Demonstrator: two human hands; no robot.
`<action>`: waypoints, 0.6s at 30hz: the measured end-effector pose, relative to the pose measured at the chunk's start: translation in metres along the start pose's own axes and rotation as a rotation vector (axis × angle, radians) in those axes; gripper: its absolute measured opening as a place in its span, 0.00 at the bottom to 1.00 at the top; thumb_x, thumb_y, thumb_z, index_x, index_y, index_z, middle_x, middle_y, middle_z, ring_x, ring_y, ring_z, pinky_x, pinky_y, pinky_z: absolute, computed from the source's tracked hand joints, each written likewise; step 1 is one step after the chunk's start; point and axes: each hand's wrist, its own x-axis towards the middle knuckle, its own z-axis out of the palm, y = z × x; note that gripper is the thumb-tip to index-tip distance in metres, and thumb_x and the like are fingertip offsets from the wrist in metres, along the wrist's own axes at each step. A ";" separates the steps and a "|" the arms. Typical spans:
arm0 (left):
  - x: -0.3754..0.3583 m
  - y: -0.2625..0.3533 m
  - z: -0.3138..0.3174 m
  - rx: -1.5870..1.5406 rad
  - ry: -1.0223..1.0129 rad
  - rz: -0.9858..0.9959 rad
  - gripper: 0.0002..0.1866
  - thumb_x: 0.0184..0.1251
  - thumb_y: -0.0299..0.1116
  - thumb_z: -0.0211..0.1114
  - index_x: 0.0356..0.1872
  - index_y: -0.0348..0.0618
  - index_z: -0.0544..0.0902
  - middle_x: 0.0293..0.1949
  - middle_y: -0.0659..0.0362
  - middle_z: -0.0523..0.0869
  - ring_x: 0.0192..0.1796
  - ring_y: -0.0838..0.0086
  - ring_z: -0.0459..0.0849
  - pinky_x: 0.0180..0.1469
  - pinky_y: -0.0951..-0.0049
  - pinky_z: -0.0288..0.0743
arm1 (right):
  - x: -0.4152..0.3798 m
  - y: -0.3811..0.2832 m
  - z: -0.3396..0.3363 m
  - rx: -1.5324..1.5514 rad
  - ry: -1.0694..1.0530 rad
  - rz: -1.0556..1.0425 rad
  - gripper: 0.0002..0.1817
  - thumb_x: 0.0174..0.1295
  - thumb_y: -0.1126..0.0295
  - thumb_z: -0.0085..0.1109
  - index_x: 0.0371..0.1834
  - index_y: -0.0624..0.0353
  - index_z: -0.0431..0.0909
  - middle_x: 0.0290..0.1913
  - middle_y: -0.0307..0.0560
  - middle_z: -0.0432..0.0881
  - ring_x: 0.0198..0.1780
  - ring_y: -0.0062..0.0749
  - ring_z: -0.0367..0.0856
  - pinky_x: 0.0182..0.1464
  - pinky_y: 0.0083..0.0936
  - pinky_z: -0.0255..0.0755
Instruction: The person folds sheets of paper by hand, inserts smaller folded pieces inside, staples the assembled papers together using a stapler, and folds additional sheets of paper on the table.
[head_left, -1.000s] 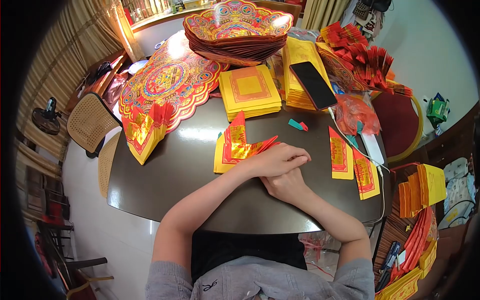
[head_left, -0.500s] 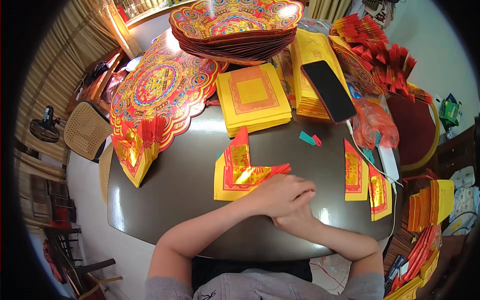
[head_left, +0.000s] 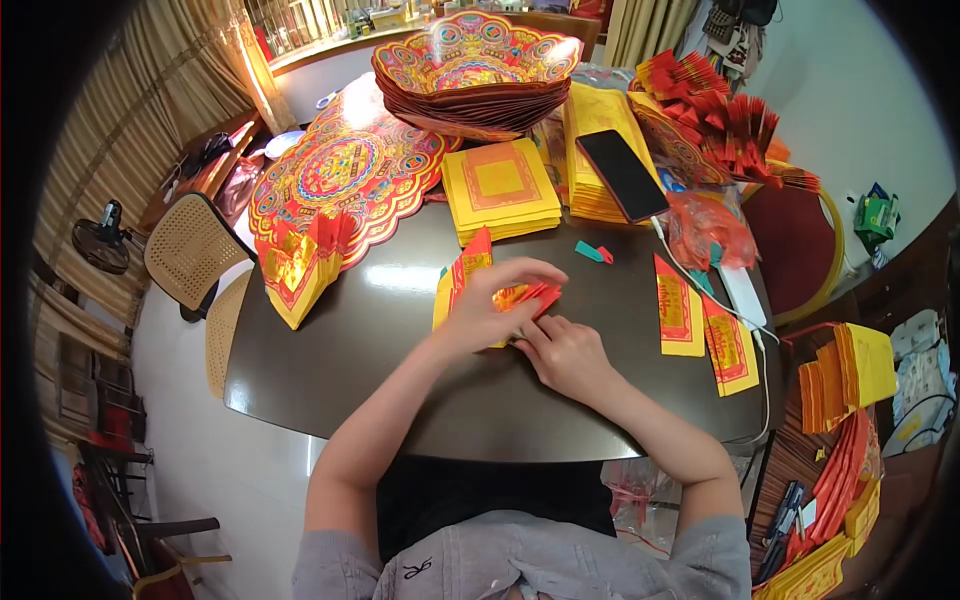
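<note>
My left hand (head_left: 490, 310) arches over a folded red-and-yellow paper piece (head_left: 462, 268), its thumb and fingers spread around the red, gold-printed end. It hides much of the piece, so contact is unclear. Just to the right, my right hand (head_left: 570, 355) is closed, its fingertips by the left thumb; what they hold, if anything, is hidden. Behind them lies a stack of yellow paper squares (head_left: 500, 190). A fanned folded paper bundle (head_left: 302, 270) rests at the table's left, and two folded strips (head_left: 680, 310) lie to the right.
A phone (head_left: 622, 175) with a white cable lies on yellow paper stacks. Stacked ornate paper bowls (head_left: 475, 80) stand at the back beside a round patterned sheet (head_left: 345, 170). A green-and-red scrap (head_left: 594, 252) lies on the dark table (head_left: 400, 400). More yellow paper (head_left: 850, 375) stands at the right.
My hands have come apart from being clasped. The left has moved left and up over the folded paper, fingers opening; the right has moved slightly up. The camera view has shifted.
</note>
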 end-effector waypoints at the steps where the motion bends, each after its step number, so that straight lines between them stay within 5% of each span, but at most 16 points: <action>1: -0.004 0.003 -0.009 0.125 0.004 0.037 0.10 0.27 0.20 0.44 0.20 0.38 0.64 0.18 0.60 0.67 0.20 0.78 0.64 0.21 0.86 0.57 | 0.003 0.001 0.001 -0.013 0.013 0.009 0.10 0.29 0.72 0.39 0.19 0.64 0.62 0.13 0.43 0.61 0.11 0.25 0.59 0.09 0.12 0.52; 7: -0.014 -0.013 -0.017 0.664 0.004 0.017 0.14 0.26 0.19 0.43 0.24 0.39 0.61 0.19 0.59 0.66 0.19 0.77 0.63 0.20 0.86 0.56 | 0.009 0.010 0.004 -0.054 0.073 -0.009 0.11 0.29 0.72 0.40 0.22 0.62 0.61 0.09 0.40 0.60 0.08 0.22 0.58 0.07 0.10 0.50; 18: -0.015 -0.031 -0.018 0.452 0.033 -0.041 0.11 0.27 0.18 0.43 0.21 0.37 0.63 0.14 0.60 0.66 0.14 0.83 0.61 0.15 0.92 0.55 | 0.012 0.027 -0.007 0.149 0.080 0.097 0.11 0.29 0.73 0.40 0.22 0.61 0.61 0.07 0.39 0.59 0.06 0.23 0.55 0.07 0.10 0.49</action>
